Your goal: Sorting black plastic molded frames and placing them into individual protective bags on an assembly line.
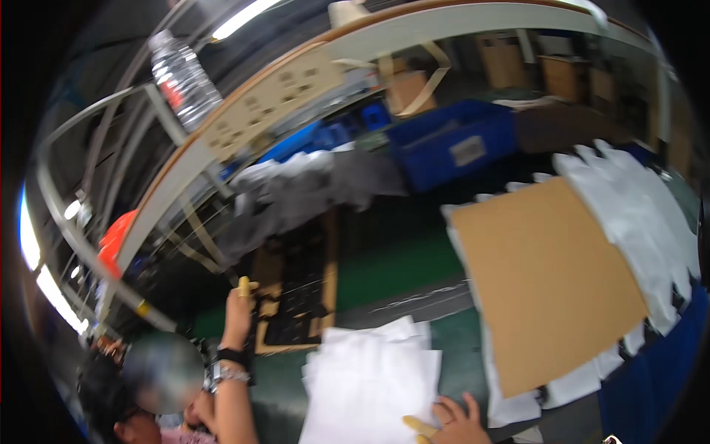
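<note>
My left hand (pixel 238 314), with yellow finger covers and a black band and bracelet on the wrist, is raised beside a cardboard-backed board of black pieces (pixel 296 303). Its covered fingertips are close together in a pinch; anything between them is too small and blurred to make out. My right hand (pixel 460 425), its thumb covered in yellow, rests with spread fingers at the lower right edge of a stack of thin white sheets (pixel 373 385). That stack lies on the green work surface (pixel 392 270) in front of me.
Right of the stack, a brown cardboard sheet (pixel 547 285) covers white glove-like pieces (pixel 629 214). Behind are grey-white fabric pieces (pixel 318 185) and a blue bin (pixel 455 144). A shelf rail holding a plastic bottle (pixel 185 81) crosses above. Another person (pixel 103 392) is at lower left.
</note>
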The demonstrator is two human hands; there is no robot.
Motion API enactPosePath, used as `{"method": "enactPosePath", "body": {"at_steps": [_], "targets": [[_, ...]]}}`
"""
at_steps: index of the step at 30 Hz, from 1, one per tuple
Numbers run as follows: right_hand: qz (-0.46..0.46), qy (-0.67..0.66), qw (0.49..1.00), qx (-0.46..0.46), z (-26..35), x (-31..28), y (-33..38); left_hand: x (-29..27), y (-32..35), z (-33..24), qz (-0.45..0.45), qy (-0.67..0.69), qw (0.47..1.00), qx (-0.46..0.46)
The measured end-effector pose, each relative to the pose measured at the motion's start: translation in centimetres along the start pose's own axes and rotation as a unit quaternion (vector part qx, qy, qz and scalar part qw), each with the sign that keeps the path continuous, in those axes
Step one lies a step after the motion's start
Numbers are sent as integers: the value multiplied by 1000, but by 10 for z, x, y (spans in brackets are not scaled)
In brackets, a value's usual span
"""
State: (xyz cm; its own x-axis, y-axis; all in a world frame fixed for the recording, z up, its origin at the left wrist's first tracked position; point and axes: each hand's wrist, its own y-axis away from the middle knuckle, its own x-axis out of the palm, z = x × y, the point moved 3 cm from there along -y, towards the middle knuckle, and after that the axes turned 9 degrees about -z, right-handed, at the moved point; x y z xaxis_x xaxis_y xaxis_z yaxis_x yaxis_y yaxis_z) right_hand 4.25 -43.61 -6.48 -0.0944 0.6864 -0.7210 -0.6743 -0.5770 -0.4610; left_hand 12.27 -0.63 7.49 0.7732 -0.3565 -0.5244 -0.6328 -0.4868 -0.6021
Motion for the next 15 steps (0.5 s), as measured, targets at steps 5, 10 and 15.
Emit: {"method": "enactPosePath", "body": {"at_steps": [5,10,15], "targets": [[-17,-33,999,-24,-5,8,0,100,9,-162,228,-124,940,221],[-44,-36,998,-24,-8,8,10,229,83,-306,365,-53,824,430],[8,63,996,-70,-17,50,22,343,139,-398,381,-13,825,419]]}}
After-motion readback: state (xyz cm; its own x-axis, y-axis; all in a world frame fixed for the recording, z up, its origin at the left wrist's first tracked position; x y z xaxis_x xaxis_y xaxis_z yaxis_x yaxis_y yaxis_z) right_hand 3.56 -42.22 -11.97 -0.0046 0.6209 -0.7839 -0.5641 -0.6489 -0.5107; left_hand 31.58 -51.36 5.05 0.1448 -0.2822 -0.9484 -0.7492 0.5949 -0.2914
